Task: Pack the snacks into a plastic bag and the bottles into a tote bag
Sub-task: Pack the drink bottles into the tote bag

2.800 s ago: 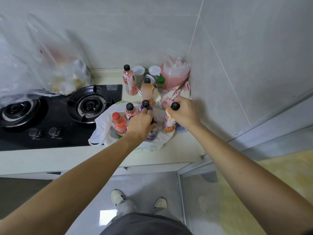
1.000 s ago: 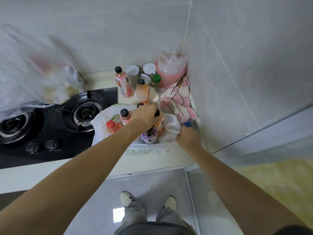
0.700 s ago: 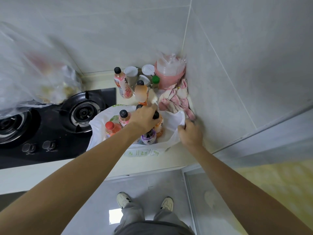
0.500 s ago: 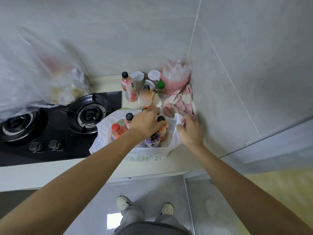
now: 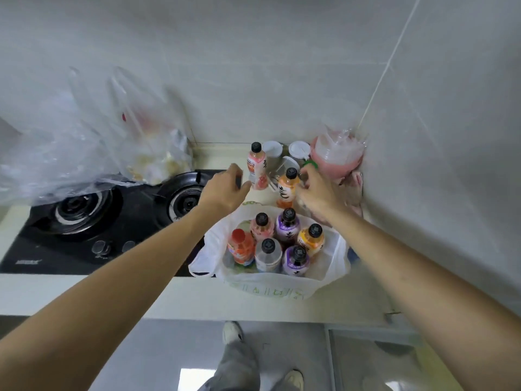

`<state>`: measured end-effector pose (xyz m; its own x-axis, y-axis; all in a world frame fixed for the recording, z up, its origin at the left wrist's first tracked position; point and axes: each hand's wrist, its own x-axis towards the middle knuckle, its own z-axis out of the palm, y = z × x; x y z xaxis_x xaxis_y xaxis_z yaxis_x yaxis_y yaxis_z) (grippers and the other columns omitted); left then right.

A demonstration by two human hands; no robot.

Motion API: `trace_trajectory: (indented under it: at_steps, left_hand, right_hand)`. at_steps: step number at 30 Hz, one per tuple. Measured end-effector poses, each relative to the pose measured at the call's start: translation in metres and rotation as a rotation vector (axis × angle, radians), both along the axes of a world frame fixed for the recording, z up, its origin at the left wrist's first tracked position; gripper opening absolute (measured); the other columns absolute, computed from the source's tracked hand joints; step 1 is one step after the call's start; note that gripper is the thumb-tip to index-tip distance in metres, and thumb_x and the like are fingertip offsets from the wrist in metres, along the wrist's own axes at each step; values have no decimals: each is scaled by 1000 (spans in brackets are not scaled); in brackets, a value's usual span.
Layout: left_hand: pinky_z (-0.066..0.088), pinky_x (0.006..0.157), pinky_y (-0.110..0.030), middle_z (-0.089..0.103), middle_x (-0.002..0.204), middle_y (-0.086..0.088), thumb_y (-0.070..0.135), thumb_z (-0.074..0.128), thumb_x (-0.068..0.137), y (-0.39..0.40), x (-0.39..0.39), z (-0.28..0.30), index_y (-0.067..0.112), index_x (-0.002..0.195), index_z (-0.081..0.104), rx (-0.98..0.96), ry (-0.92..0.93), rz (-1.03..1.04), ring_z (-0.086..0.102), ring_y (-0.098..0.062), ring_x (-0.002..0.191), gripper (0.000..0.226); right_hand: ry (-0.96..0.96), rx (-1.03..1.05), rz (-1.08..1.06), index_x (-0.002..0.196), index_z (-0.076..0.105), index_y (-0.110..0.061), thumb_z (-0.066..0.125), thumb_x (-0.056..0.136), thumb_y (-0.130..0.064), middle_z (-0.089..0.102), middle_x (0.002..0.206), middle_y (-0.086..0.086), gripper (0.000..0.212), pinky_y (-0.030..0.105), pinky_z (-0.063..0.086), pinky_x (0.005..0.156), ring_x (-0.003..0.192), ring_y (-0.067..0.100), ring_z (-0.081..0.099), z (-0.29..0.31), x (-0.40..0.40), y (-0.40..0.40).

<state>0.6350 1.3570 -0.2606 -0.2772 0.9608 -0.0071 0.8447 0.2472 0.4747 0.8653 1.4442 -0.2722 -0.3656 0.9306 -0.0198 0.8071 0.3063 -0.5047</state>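
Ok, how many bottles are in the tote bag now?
6 in the tote bag: red-capped, pink, purple, orange at the back; clear and purple in front. More could be hidden underneath.

Pale counter [image 5: 338,303], corner position. Landmark: black gas stove [image 5: 93,221] set in it. Right of stove: white tote bag [image 5: 324,275]. Behind the bag: pink bottle [image 5: 256,167], orange bottle [image 5: 287,190]. Far corner: white-lidded jars [image 5: 298,149], pink stack in plastic [image 5: 338,156].
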Motion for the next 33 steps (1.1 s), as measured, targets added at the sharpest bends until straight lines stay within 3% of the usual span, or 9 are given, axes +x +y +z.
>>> trace_trajectory:
  at_steps: [4,7,10,13,17,20,24,33]
  left_hand:
    - [53,80,-46,69,98,-11,49,51,98,50,-23,-9,16,138,42,-58,12,-44,63,-36,99,53]
    - [52,82,-46,63,110,-14,53,47,98,89,-34,-14,20,146,33,-93,66,-90,62,-37,102,61]
    - [46,87,-44,56,124,-16,56,42,100,120,-34,-15,24,150,31,-142,74,-113,59,-38,110,61]
    - [44,88,-44,52,132,-15,47,40,100,142,-25,-22,26,149,34,-213,124,-151,56,-39,115,54]
    - [45,72,-43,54,114,-16,37,39,102,154,-22,-36,19,123,43,-199,169,-192,59,-40,96,28]
    - [37,58,-37,59,95,-15,30,47,101,153,-25,-42,18,101,37,-118,131,-200,56,-35,78,15]
    - [37,55,-37,61,86,-12,29,55,98,137,-26,-44,18,98,38,-89,67,-174,54,-35,74,21]
    - [52,64,-47,63,87,-14,30,62,95,78,-28,-41,10,105,49,-120,-13,-44,60,-38,79,26]
  right_hand:
    - [-103,-12,10,139,47,-21,55,99,-43,64,125,3,46,38,49,71,105,29,65,-9,-35,31]
    - [-211,-7,8,141,50,-24,54,99,-45,67,108,5,47,35,46,66,100,31,67,-19,-47,44]
    - [-231,13,-28,131,58,-23,57,96,-44,64,91,5,40,34,45,66,88,30,65,-24,-49,49]
    - [-187,45,-39,100,54,-24,61,95,-41,56,76,-2,19,30,40,60,77,24,61,-29,-49,48]
    - [-122,56,-63,89,45,-22,64,94,-39,49,67,-6,26,27,28,50,67,21,55,-37,-49,47]
    - [-96,65,-70,87,44,-21,63,94,-39,46,66,-7,27,28,27,50,64,21,52,-41,-48,45]
    - [-119,110,-27,94,49,-19,62,97,-35,53,75,-3,21,33,42,60,69,24,56,-41,-47,48]
    - [-149,65,146,97,50,-15,63,97,-41,65,93,9,29,37,45,61,82,33,65,-35,-62,44]
